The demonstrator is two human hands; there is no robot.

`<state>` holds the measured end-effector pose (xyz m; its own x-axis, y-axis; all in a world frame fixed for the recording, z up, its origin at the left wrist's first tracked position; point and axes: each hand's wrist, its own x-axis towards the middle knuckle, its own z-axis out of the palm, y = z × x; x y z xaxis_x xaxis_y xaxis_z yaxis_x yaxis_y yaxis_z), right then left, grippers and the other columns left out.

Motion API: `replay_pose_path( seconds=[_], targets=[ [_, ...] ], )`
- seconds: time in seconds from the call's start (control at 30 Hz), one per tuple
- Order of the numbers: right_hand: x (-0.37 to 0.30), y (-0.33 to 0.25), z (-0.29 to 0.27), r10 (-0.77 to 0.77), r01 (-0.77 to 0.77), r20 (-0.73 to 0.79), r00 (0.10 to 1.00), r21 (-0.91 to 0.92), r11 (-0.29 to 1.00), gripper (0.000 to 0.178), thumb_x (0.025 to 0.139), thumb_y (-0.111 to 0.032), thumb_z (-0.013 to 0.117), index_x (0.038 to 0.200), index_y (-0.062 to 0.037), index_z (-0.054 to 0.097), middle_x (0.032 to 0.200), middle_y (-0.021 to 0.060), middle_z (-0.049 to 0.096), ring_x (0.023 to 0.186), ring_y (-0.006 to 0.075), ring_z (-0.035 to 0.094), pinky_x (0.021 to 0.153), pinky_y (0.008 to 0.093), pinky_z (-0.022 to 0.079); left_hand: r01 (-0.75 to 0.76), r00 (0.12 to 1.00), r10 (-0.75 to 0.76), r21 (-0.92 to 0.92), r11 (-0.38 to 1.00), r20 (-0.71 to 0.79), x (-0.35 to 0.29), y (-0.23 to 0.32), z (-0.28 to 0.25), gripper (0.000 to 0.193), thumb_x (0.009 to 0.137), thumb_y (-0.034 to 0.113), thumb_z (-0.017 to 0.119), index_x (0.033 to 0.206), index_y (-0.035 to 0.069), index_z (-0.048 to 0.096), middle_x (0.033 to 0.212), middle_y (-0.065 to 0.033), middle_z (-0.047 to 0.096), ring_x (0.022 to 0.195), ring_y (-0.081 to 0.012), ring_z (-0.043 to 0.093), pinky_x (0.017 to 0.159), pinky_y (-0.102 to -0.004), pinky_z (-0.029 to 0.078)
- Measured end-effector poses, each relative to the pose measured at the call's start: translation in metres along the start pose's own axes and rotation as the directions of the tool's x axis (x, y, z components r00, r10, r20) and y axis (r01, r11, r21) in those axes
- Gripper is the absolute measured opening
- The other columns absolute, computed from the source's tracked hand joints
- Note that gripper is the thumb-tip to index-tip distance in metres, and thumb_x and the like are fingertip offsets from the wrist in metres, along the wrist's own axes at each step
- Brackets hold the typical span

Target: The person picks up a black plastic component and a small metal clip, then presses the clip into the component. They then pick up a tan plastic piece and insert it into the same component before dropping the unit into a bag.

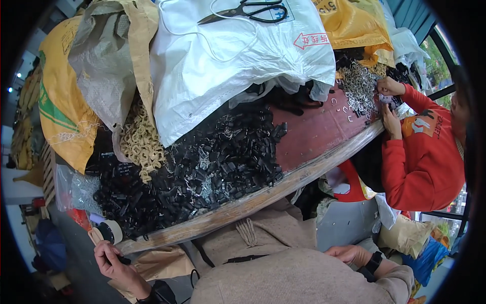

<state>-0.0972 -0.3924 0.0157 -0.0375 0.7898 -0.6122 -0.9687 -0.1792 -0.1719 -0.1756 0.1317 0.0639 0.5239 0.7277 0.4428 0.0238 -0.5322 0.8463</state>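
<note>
By the wooden table edge (263, 199), we cannot tell whether the curled left hand (115, 266) or half-hidden right hand (350, 254) grips anything; a knock could spill the black pieces (238, 154).

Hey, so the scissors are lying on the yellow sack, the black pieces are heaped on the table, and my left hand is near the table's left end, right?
Not quite: the head view shows the scissors on the white sack. The black pieces are heaped on the table, and your left hand is near its left end.
</note>
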Motion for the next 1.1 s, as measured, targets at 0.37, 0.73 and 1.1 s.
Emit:
replay_pose_path(
  seconds=[0.37,0.73,1.1],
  targets=[
    [0.046,-0.026,-0.021,-0.162,0.131,-0.112,0.980,-0.243,0.961,0.024,0.086,-0.026,0.049,0.089,-0.0028,0.055,0.074,-0.0039,0.048,0.068,0.0070,0.043,0.058,0.0226,0.036,0.080,0.996,-0.078,-0.050,0.996,0.040,-0.010,-0.010,0.024,0.009,0.086,0.007,0.048,0.084,0.000,0.053,0.074,-0.0027,0.050,0.054,-0.0040,0.036,0.047,-0.0169,0.028],
    [0.082,-0.022,-0.016,-0.562,-0.042,-0.078,0.823,-0.996,0.077,0.016,0.078,-0.018,0.051,0.074,-0.0029,0.046,0.069,0.0141,0.047,0.065,0.0321,0.049,0.058,0.0370,0.041,0.150,0.981,-0.117,-0.219,0.964,0.158,-0.030,-0.004,0.064,0.007,0.083,0.005,0.048,0.078,0.001,0.051,0.082,-0.0067,0.051,0.053,-0.0052,0.038,0.047,-0.0172,0.032],
    [0.086,-0.048,-0.054,-0.870,-0.260,-0.319,0.377,-0.937,0.231,0.017,0.074,-0.015,0.056,0.068,-0.0015,0.048,0.068,0.0154,0.050,0.060,0.0331,0.051,0.053,0.0396,0.041,0.680,0.574,-0.378,-0.166,0.714,0.727,-0.051,-0.017,0.112,0.012,0.076,0.001,0.052,0.087,0.000,0.055,0.085,-0.0077,0.052,0.059,-0.0098,0.045,0.054,-0.0213,0.038]
  ],
)
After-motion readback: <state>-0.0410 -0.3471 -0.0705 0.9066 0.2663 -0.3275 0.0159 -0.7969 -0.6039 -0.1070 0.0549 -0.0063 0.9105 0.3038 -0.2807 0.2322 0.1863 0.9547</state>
